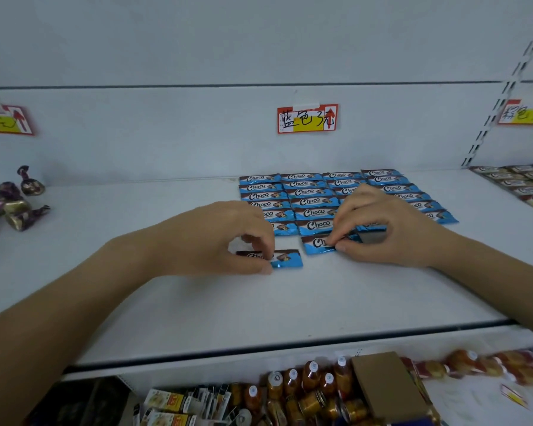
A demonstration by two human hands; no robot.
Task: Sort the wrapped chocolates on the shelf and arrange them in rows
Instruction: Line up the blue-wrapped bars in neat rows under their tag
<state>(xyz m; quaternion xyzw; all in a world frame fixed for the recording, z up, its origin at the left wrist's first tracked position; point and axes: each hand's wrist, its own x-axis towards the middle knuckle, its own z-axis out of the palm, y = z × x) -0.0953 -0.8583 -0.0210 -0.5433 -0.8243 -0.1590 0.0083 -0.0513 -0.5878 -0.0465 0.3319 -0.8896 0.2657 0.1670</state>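
— How far along are you?

— Well on, I'd judge. The blue Choco packs (311,201) lie flat in four columns at the back of the shelf (259,302), under the blue price tag (307,118).

— And your hands?

— My left hand (228,238) pinches a loose chocolate (286,259) between my thumb and curled fingers (259,241). It lies flat on the shelf, just in front of the left column and apart from it. My right hand (379,229) pinches a second chocolate (316,243) at the front of the next column. It's close against the pack behind, though I can't tell if they touch.

— What's left?

— Seating these two and squaring the front edge, I think. My right hand hides the near end of the third column. The purple sweets (10,204) at far left lie in a loose heap, not in rows. The pale packs (523,186) at far right look laid out already.
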